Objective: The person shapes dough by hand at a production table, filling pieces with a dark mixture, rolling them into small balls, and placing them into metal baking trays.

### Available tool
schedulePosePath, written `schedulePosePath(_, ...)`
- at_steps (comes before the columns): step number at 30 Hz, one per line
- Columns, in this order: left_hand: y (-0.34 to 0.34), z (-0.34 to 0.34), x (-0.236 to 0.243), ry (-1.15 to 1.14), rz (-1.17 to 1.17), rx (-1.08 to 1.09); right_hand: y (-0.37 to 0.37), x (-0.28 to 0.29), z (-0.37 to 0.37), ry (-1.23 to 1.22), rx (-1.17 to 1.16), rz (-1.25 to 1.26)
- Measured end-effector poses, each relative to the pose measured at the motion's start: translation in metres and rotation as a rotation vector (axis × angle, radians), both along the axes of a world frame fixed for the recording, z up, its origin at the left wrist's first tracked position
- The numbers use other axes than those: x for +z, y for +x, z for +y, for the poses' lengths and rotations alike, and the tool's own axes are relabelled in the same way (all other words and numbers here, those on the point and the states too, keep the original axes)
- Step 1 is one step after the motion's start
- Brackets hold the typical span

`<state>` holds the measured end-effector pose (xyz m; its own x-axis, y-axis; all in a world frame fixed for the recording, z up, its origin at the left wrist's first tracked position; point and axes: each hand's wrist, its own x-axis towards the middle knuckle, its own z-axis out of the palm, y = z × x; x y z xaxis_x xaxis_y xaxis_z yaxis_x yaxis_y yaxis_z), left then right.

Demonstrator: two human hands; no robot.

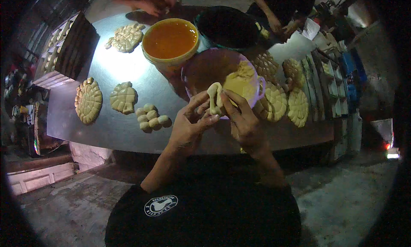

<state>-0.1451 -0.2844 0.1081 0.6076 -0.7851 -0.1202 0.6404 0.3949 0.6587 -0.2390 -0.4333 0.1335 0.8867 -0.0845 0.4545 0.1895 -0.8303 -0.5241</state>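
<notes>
While the dough piece (219, 100) is pinched by the left hand (192, 123) and the right hand (245, 124), just above the frame's centre, it is best pressed lightly and evenly, so tearing is avoided. One purple basin (199, 70), one yellow-rimmed bucket (168, 62) and, at left, three scored dough slabs (89, 102) and about seven dough balls (151, 115) are counted.

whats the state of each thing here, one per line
Dough piece: curled, held between both hands
Left hand: closed on the dough piece
Right hand: closed on it too
Yellow-rimmed bucket: uncovered, holding orange liquid
Purple basin: uncovered, partly filled with yellow mass
Dark tub: uncovered, contents unclear
Dough balls: clustered together
Dough slabs: flat, divided into segments
Trays: stacked
</notes>
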Motion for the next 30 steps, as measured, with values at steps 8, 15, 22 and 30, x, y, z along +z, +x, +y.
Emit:
schedulePosePath(8, -0.052, 0.003, 0.008, 0.3, -0.588, 0.205, -0.042, -0.021, 0.016, 0.899, -0.008, -0.131)
schedulePosePath(15, -0.059, 0.01, 0.01, 0.51, -0.417, 0.333, -0.051, 0.003, 0.031, 0.013, 0.164, -0.189)
schedulePosePath(22, -0.067, 0.037, 0.017, 0.571, -0.751, 0.327, -0.044, 0.009, 0.017, 0.234, 0.375, -0.042)
schedulePosePath(30, -0.049, 0.069, -0.001, 0.323, -0.588, 0.217, -0.021, 0.004, 0.04, 0.692, 0.368, 0.12)
